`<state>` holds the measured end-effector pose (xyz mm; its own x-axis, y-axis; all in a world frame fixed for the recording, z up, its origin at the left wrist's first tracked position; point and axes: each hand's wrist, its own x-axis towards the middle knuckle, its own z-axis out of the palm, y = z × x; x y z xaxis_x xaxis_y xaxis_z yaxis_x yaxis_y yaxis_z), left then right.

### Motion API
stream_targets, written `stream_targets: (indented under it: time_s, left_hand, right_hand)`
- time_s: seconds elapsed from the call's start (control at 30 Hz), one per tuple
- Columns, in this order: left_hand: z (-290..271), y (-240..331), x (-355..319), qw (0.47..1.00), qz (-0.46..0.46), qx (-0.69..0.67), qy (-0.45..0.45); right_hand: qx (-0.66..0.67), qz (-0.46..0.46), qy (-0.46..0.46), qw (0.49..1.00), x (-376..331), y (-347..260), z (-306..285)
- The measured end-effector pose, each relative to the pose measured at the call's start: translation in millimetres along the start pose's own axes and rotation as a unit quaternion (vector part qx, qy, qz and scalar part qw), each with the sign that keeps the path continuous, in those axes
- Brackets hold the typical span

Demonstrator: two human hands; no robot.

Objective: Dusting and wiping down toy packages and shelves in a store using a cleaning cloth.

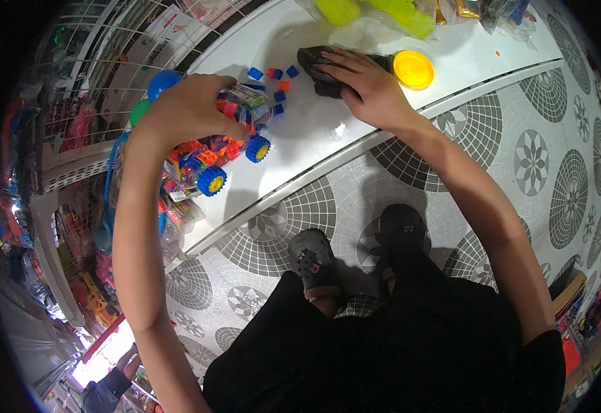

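My left hand (190, 107) is wrapped over a clear plastic toy car (207, 157) full of red, orange and blue building bricks. Its blue wheels with yellow hubs face the front of the white shelf. Beyond the fingertips, several loose blue and red bricks (279, 96) lie scattered on the surface. A bunched black cloth (312, 60) is under my right hand (369, 86), whose fingers reach across it and press it to the shelf. The underside of that grip is hidden. Just right of the hand lies a round yellow lid (414, 69).
The white shelf (300, 148) runs diagonally, its raised front edge above a patterned tile floor (300, 206). Wire racks (80, 82) with packaged toys stand at left, next to blue and green balls. Bright yellow-green bagged items (396, 15) sit at the back. Another person (108, 389) appears lower left.
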<state>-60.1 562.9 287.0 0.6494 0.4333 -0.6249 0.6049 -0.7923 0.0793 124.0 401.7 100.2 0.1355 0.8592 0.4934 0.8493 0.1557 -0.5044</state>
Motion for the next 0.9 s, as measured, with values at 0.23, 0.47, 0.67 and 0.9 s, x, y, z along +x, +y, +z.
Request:
stream_targets:
  time_s: [0.23, 0.47, 0.67, 0.9]
  left_hand:
    - [11, -16, -11, 0.993, 0.051, -0.062, 0.083]
    - [23, -35, -29, 0.976, 0.057, -0.180, 0.108]
    - [52, -38, -58, 0.955, 0.081, -0.196, 0.208]
    - [64, -22, -66, 0.958, 0.089, -0.170, 0.214]
  right_hand:
    - [-0.001, 0.003, -0.006, 1.000, 1, -1, 3]
    - [0.019, 0.004, -0.017, 1.000, -1, -1, 1]
    - [-0.058, -0.055, 0.048, 0.996, 7, -19, -10]
    - [-0.081, -0.057, -0.058, 0.993, 28, -71, 24]
